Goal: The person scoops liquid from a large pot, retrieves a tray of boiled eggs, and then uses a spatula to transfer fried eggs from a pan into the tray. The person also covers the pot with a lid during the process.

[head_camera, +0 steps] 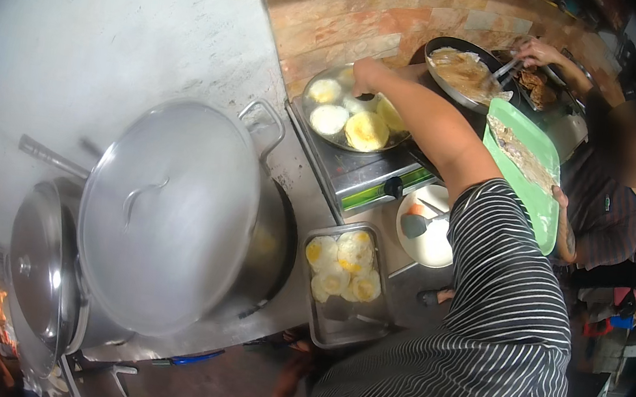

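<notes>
My right hand (371,79) reaches over a wide round pan (326,133) of frying eggs. Its fingers are closed on a dark kitchen tool (366,97), mostly hidden. Around it in the pan lie a white egg (329,119) and a yellowish one (367,131). A hand in deep shadow, apparently my left hand (298,367), is low at the near end of a metal tray (330,340); its grip is unclear. That tray holds several fried eggs (365,286) and a dark turner (336,308). A white plate (432,249) bears another turner (413,226).
A large lidded pot (166,221) and a smaller lidded pot (39,259) stand at left. At right, a co-worker holds a green tray (537,209) with food and works tongs (506,70) in a frying pan (464,100). A tiled wall (340,17) is behind the stove.
</notes>
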The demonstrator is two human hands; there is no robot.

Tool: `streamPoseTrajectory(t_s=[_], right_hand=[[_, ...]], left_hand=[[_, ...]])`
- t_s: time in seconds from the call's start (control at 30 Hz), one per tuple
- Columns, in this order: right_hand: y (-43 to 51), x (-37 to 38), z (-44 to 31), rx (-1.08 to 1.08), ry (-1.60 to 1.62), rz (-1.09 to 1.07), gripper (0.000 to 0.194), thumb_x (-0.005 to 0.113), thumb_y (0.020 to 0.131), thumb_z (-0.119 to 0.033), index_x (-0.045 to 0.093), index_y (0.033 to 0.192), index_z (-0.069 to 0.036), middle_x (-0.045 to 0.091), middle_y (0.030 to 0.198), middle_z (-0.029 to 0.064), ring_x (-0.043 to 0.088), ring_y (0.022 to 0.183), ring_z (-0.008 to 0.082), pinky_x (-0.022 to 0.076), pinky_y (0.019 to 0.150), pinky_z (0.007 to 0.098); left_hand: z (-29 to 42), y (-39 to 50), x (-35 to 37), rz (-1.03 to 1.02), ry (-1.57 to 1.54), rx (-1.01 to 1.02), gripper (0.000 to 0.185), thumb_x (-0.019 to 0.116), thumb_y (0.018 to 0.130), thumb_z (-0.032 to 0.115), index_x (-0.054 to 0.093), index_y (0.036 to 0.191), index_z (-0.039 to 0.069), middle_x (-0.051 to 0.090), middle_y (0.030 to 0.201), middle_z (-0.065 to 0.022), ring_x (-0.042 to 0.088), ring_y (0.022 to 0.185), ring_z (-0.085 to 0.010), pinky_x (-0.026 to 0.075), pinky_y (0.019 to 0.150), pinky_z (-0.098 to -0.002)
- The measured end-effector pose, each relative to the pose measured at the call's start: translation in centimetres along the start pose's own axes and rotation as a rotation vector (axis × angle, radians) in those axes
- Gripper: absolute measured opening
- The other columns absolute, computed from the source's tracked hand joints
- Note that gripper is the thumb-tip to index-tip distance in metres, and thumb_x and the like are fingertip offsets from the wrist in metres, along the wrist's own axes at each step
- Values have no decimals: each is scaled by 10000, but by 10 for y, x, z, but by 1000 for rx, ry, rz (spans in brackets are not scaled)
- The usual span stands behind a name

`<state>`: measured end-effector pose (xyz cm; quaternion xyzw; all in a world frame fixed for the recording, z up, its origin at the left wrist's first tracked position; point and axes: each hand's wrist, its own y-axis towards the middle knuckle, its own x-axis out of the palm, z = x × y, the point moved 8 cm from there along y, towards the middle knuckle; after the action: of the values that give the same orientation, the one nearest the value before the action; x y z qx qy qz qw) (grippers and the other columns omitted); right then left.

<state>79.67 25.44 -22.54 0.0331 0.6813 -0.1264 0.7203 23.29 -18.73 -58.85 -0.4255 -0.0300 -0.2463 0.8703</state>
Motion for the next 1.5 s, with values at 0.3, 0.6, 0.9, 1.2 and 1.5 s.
streamPoseTrajectory(t_s=[0.3,0.6,0.9,1.2,1.5], right_hand=[[-21,-50,9,5,4,79,409,771,668,-405,718,753,-9,708,736,129,693,666,237,560,638,351],[-123,-176,-53,-19,164,100,304,741,683,-261,721,845,-4,696,723,136,697,636,213,558,581,319],[-170,-233,-222,-265,32,108,301,738,673,-259,712,813,7,680,689,138,684,611,226,545,585,337],[-139,-203,-379,-486,182,25,322,702,673,-327,721,783,-25,672,647,108,657,613,210,528,598,318],[-98,-175,-422,-463,162,-4,282,695,664,-285,719,687,-6,691,677,98,666,563,183,542,559,304]], left_hand=[[-20,-11,-15,7,-25,9,404,535,934,183,539,1304,20,611,1198,-101,609,1065,-209,468,919,-332],[5,-2,-45,-132,-21,41,454,543,945,222,492,1345,14,583,1254,-115,603,1092,-227,462,954,-346],[2,-4,-88,-185,247,76,445,553,944,270,515,1312,23,622,1170,-106,617,1004,-200,489,864,-332],[10,-47,-128,-247,280,209,319,523,947,281,616,1148,52,636,930,-11,534,741,-101,433,657,-253],[-33,-86,-174,24,171,182,476,536,921,227,509,1327,-20,616,1206,-119,615,977,-195,486,874,-311]])
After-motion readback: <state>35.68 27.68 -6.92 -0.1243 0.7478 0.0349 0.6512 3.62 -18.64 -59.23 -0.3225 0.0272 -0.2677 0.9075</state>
